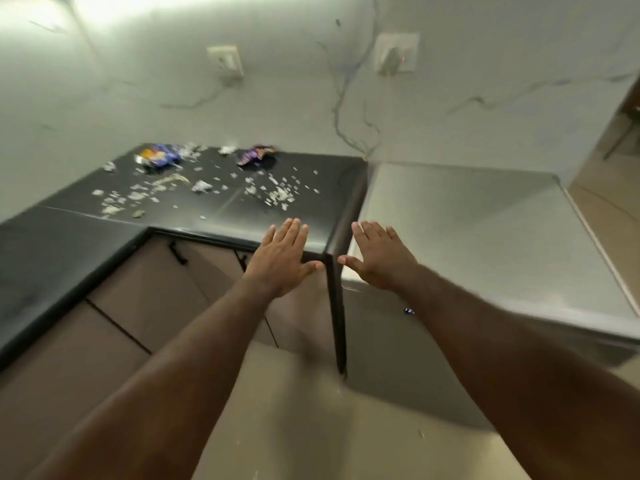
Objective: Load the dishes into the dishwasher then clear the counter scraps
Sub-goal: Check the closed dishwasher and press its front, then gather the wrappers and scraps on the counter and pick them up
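Scraps everywhere on the black counter, little pale bits spread over its far half, plus a blue-orange wrapper and a purple wrapper at its back edge. Left hand is out flat at the counter's near corner, right hand just off its right side, both spread wide, holding nothing.

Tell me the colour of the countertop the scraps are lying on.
Black and glossy: the countertop under the scraps shows best in the head view.
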